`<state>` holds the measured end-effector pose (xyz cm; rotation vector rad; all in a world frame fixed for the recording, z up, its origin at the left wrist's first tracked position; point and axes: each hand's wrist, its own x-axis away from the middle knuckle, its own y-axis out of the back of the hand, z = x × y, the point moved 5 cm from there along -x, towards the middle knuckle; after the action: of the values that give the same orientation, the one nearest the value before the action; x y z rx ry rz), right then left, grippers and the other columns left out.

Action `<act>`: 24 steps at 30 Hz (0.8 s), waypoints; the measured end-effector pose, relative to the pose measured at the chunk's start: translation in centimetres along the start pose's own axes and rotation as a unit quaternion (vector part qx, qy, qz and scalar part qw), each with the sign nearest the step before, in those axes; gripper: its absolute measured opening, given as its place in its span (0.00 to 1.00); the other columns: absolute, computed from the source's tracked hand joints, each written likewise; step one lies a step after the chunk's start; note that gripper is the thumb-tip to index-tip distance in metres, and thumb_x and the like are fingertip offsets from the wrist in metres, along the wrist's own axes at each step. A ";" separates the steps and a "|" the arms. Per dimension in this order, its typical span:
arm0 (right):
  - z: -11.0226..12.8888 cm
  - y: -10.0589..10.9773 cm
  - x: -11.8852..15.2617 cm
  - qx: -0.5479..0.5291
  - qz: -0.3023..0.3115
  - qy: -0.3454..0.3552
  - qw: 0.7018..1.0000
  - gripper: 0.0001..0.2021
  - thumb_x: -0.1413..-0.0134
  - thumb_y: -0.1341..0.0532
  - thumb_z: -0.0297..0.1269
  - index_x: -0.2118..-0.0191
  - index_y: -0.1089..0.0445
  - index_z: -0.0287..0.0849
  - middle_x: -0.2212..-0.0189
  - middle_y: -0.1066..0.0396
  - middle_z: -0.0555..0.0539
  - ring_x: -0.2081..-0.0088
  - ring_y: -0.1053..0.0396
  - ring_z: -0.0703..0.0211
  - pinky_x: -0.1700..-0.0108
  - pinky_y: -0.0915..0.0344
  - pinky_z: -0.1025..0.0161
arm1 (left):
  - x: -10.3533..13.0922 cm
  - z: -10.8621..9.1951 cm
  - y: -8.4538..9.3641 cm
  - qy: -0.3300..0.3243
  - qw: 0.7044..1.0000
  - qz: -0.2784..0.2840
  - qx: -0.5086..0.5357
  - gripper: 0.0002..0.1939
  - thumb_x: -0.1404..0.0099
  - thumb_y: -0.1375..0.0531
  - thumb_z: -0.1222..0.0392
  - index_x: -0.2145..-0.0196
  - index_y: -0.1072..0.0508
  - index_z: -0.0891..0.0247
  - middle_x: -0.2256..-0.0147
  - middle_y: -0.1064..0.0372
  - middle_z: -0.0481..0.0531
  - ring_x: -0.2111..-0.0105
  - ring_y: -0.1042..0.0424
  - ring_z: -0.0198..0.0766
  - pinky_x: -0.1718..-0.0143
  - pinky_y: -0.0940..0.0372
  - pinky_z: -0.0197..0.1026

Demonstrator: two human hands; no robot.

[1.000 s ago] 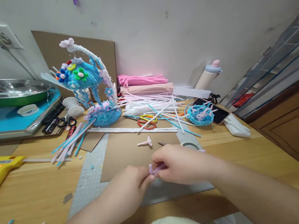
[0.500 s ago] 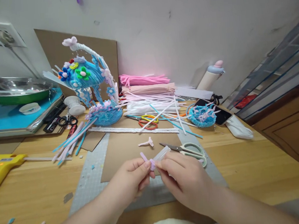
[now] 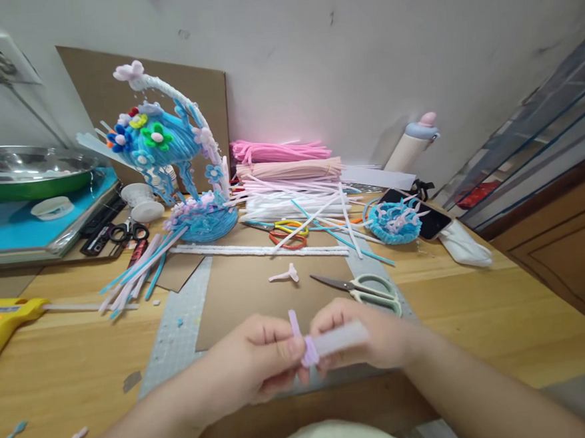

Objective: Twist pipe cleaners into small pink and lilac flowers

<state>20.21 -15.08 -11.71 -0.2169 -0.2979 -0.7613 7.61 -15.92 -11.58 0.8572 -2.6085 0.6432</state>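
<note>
Between both hands is a lilac pipe cleaner point(image 3: 309, 351), coiled round one end of a translucent white stick point(image 3: 341, 337) that looks like a glue stick. One short lilac tail points up from the coil. My left hand point(image 3: 269, 354) pinches the coil from the left with thumb and fingers. From the other side, my right hand point(image 3: 371, 337) has its fingers closed at the coil, the stick lying across its front; its fingertips are partly hidden. Just beyond lies a small pale pink pipe-cleaner piece point(image 3: 287, 273) on a cardboard sheet point(image 3: 238, 296). Open green-handled scissors point(image 3: 372, 293) rest to its right.
A blue pipe-cleaner jellyfish point(image 3: 167, 147) with flowers stands at the back left. Behind the cardboard are pipe-cleaner bundles point(image 3: 289, 172), smaller scissors point(image 3: 288, 234) and a blue woven piece point(image 3: 395, 222). A yellow glue gun point(image 3: 4, 326) lies left; a bottle point(image 3: 412, 144) leans at the back right.
My right hand has turned and dropped lower, so the stick now shows in front of it. The coil has shifted slightly right and down; its tail stands more upright.
</note>
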 end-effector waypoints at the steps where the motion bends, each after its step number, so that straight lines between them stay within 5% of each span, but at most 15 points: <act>1: -0.3 0.0 0.0 -0.018 0.060 -0.050 0.997 0.18 0.60 0.32 0.48 0.76 0.31 0.35 0.81 0.36 0.54 0.79 0.44 0.70 0.76 0.47 0.71 | 0.3 0.0 -0.3 0.006 0.999 0.024 -0.045 0.21 0.41 0.44 0.44 0.75 0.29 0.66 0.86 0.50 0.40 0.86 0.56 0.27 0.84 0.60 0.33; 5: -0.5 -0.3 0.0 -0.026 0.196 -0.149 0.969 0.17 0.59 0.33 0.46 0.74 0.31 0.35 0.81 0.38 0.56 0.81 0.49 0.73 0.79 0.54 0.73 | 0.9 -0.5 -1.0 0.009 0.975 0.062 -0.212 0.17 0.37 0.46 0.50 0.71 0.25 0.65 0.78 0.39 0.45 0.78 0.44 0.30 0.76 0.48 0.32; 8: 0.2 -0.4 -0.3 0.012 0.201 -0.146 0.969 0.10 0.57 0.34 0.38 0.73 0.32 0.36 0.79 0.37 0.56 0.79 0.45 0.73 0.77 0.49 0.74 | 1.0 -1.0 -0.7 -0.006 0.955 0.038 -0.295 0.17 0.36 0.48 0.52 0.71 0.24 0.63 0.72 0.31 0.47 0.72 0.36 0.34 0.69 0.43 0.32; 11: 1.1 -0.2 -0.5 0.111 0.184 -0.117 0.970 0.07 0.57 0.36 0.34 0.71 0.31 0.36 0.77 0.35 0.55 0.76 0.40 0.71 0.72 0.43 0.73 | 1.0 -0.8 0.0 -0.016 0.933 -0.002 -0.359 0.17 0.36 0.49 0.52 0.73 0.25 0.62 0.77 0.32 0.46 0.76 0.37 0.34 0.74 0.45 0.32; 15: 1.9 -0.3 -0.6 0.339 0.120 -0.114 0.926 0.09 0.58 0.37 0.38 0.69 0.28 0.38 0.79 0.34 0.55 0.78 0.42 0.69 0.77 0.46 0.73 | 1.0 -0.2 0.7 -0.039 0.900 -0.071 -0.427 0.18 0.38 0.47 0.50 0.79 0.27 0.60 0.84 0.42 0.44 0.83 0.49 0.32 0.81 0.54 0.34; 20: 3.6 -0.9 -0.7 0.569 -0.041 -0.067 0.818 0.05 0.56 0.40 0.35 0.73 0.27 0.43 0.79 0.28 0.50 0.79 0.36 0.63 0.79 0.51 0.68 | 0.4 -0.2 1.2 -0.048 0.878 -0.145 -0.454 0.16 0.38 0.46 0.51 0.79 0.28 0.60 0.84 0.41 0.45 0.83 0.49 0.33 0.81 0.58 0.36; 24: 4.1 -0.9 -0.5 0.638 -0.176 -0.014 0.749 0.06 0.51 0.42 0.31 0.74 0.30 0.43 0.77 0.27 0.48 0.76 0.33 0.59 0.76 0.52 0.65 | -0.7 -0.2 2.3 -0.052 0.915 -0.217 -0.336 0.17 0.40 0.45 0.50 0.79 0.28 0.62 0.82 0.37 0.47 0.80 0.43 0.35 0.77 0.54 0.36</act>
<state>18.45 -14.14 -7.94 1.1734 -0.8414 -0.7708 6.80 -13.79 -12.42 1.1731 -2.3269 -0.4123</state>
